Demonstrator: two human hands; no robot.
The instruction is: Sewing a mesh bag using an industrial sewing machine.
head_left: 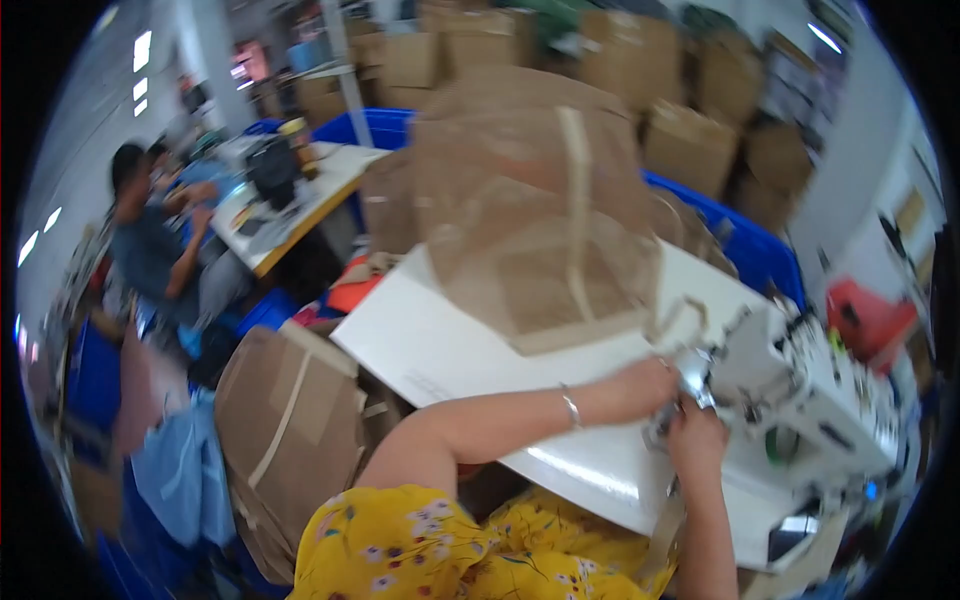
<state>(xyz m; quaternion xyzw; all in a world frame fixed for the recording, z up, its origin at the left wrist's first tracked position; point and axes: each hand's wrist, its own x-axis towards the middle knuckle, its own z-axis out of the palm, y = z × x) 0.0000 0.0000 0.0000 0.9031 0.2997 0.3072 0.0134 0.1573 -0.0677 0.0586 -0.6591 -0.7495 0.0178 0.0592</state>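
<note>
Fingers of the left hand (645, 389) and right hand (697, 438) are curled and bunched close together at the shiny metal parts of a white sewing machine (800, 385); blur keeps me from telling whether they pinch anything. From where I watch, the machine stands on the right-hand side of a white table (450, 340), its metal parts just beyond the fingertips. A tan strip (666, 530) runs down beside the right forearm, near the table's front edge. Past the left hand, I make out brown sheer fabric (510, 225) with a pale stripe, spread over the far part of the tabletop. The left forearm reaches across from the left, a bracelet (570, 406) at its wrist, below a yellow flowered sleeve (385, 540).

To the left of the table I see more brown fabric (285, 430), with light blue cloth (185, 470) beside it. A blue bin (745, 240) sits behind the table, before cardboard boxes (690, 150). Farther left, a co-worker (155, 240) sits at another white table (335, 168).
</note>
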